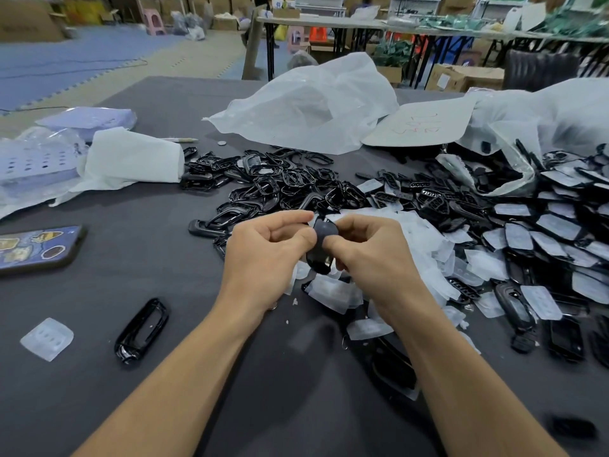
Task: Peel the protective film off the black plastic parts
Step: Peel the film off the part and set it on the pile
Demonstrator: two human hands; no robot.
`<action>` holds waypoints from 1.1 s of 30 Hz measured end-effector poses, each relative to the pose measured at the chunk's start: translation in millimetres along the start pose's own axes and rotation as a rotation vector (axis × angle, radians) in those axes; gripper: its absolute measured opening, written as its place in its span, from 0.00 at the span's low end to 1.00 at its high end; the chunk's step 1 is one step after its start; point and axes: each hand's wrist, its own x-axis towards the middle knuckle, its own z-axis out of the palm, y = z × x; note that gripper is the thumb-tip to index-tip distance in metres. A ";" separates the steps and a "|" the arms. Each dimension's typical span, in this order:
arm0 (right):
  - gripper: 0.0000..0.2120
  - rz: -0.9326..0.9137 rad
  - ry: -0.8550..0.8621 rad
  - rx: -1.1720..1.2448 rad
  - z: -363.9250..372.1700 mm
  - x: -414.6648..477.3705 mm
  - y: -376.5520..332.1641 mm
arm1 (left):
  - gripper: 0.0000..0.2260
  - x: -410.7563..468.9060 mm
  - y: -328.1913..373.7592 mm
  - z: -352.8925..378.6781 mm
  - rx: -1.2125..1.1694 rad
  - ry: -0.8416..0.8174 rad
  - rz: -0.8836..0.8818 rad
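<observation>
Both of my hands hold one black plastic part [321, 244] above the middle of the dark table [158, 245]. My left hand [263, 255] grips its left side with curled fingers. My right hand [372, 255] pinches its right side, thumb on the dull face. A heap of peeled black frames [276, 183] lies behind my hands. To the right sits a pile of black parts that carry white film [557, 232]. Loose peeled films [418, 245] lie under and beside my right hand.
A single black frame [141, 329] and one film scrap [46, 338] lie at the front left. A phone [36, 249] rests at the left edge. White plastic bags [313, 103] and a foam wrap [131, 158] sit at the back.
</observation>
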 end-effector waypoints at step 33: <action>0.05 -0.076 0.026 -0.056 1.9 -2.0 2.1 | 0.08 0.0 6.4 -4.1 -0.153 -0.009 -0.169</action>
